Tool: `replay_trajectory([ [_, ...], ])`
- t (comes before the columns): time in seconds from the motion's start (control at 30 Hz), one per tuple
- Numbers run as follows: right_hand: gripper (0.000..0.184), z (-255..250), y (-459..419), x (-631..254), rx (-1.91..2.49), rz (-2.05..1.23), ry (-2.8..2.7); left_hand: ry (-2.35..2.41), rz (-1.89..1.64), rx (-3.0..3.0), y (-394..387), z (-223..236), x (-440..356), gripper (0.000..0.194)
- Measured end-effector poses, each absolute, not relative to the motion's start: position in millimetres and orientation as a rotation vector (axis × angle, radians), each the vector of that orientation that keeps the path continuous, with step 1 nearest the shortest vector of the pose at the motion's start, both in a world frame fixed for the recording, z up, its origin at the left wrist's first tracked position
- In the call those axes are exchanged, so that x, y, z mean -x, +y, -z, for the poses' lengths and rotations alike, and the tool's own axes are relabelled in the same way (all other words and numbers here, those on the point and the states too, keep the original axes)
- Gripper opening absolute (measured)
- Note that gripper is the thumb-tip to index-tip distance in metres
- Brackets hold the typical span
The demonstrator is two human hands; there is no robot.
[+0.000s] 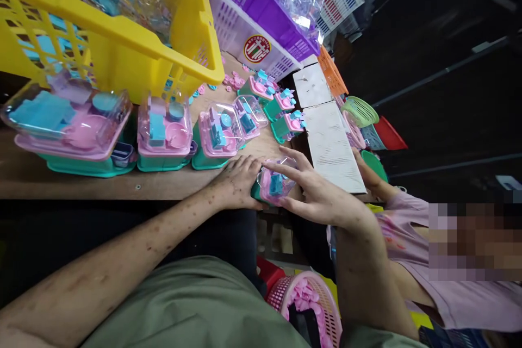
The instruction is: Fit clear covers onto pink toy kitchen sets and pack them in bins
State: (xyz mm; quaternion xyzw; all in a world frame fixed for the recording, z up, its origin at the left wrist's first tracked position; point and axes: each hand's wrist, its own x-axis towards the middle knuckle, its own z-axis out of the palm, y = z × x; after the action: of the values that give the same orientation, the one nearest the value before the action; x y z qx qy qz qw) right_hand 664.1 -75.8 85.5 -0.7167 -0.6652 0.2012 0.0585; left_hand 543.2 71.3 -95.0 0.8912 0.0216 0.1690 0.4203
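Note:
At the near edge of the workbench stands a small plastic toy box [275, 185] with a teal base, a pink top, blue and lilac pieces and a clear cover. My left hand [238, 184] grips its left side, fingers together and thumb low. From the right, my right hand [320, 193] curves over the clear cover, fingers somewhat spread and thumb against the near pink edge. Left of my hands sit similar covered toy boxes [164, 133] in a row. Beyond them, a clear cover [255, 111] lies around more toy pieces. Several uncovered toy boxes [289, 125] stand farther back.
A yellow basket [155, 60] of clear covers and blue parts rises at the back left. Behind are a purple crate [261, 2] and white cardboard [332, 141]. Loose pink parts [234, 80] lie on the workbench [261, 147]. Another person [403, 223] sits at right; a pink basket [332, 304] stands below.

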Motion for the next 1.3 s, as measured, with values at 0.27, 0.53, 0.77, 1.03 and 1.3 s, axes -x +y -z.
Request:
replay_trajectory([
  [0.27,0.060,-37.5,-70.5,-657.2,2.169,-0.170,-1.462,0.080,-0.447,-2.236,70.7,93.8,-541.0,0.113],
  [0.53,0.051,-41.4,-68.7,-671.4,2.068,-0.130,-1.550,0.068,-0.434,-2.264,71.3,94.2,-543.0,0.117],
  [0.77,0.056,-42.8,-64.5,-662.9,2.182,0.040,-1.786,0.051,-0.469,-2.250,71.6,95.2,-542.6,0.117],
  [1.03,0.046,-51.0,-60.4,-662.7,2.233,0.081,-1.828,-0.036,-0.546,-2.109,72.6,96.7,-543.2,0.107],
  [1.3,0.048,-54.3,-62.5,-659.0,2.252,0.025,-1.831,0.024,-0.467,-2.104,72.5,91.0,-541.0,0.107],
])
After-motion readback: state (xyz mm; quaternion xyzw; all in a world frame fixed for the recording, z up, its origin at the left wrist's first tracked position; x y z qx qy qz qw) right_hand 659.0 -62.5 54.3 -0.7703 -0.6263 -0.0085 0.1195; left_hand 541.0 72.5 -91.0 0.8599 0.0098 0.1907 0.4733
